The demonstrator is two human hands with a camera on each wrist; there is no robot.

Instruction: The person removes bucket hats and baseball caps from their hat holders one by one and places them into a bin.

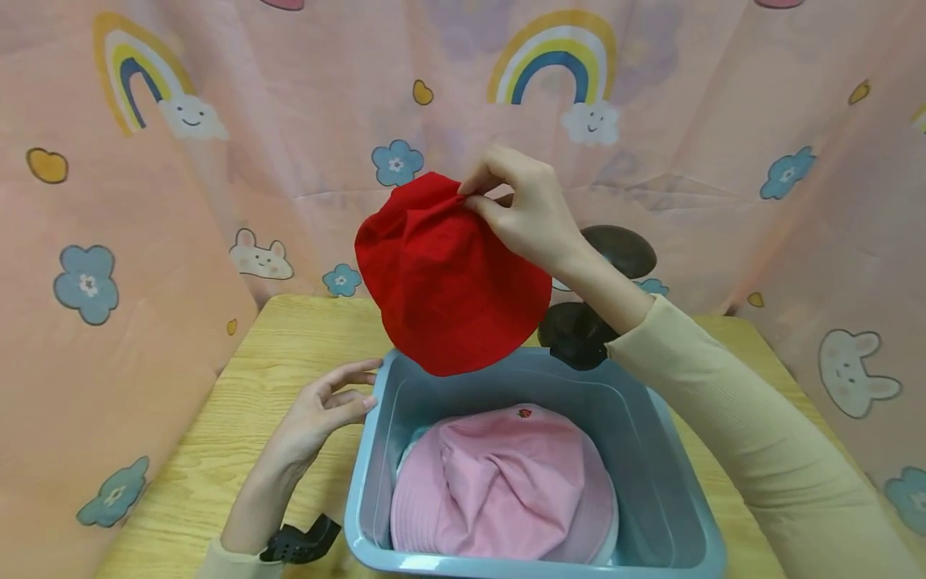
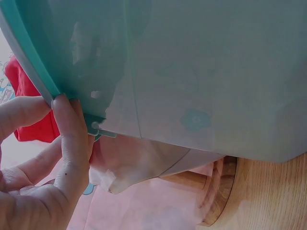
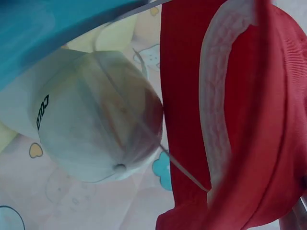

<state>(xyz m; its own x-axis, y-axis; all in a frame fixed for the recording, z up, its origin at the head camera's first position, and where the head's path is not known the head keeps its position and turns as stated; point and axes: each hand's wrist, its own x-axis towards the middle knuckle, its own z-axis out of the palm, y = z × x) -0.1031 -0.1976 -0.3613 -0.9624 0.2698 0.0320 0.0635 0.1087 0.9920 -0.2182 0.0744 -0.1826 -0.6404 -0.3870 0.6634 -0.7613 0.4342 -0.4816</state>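
My right hand [image 1: 524, 209] pinches a red bucket hat [image 1: 448, 289] near its top and holds it up above the far left part of a blue plastic tub [image 1: 690, 531]. In the right wrist view the hat's inside shows, with a pale sweatband [image 3: 213, 105]. Inside the tub lies a crumpled pink bucket hat [image 1: 506, 482] with a small strawberry mark; a pale rim shows beneath it. At the tub's left rim is my left hand [image 1: 318, 414], its fingertips gripping the edge, as the left wrist view shows close up.
Behind the tub stand dark rounded wooden pieces [image 1: 618, 249], partly hidden by my right arm. A round wooden base [image 2: 220, 191] shows in the left wrist view. The right wrist view has a white cap [image 3: 72, 139] with dark letters. A patterned pink cloth [image 1: 304, 121] surrounds the wooden table [image 1: 304, 338].
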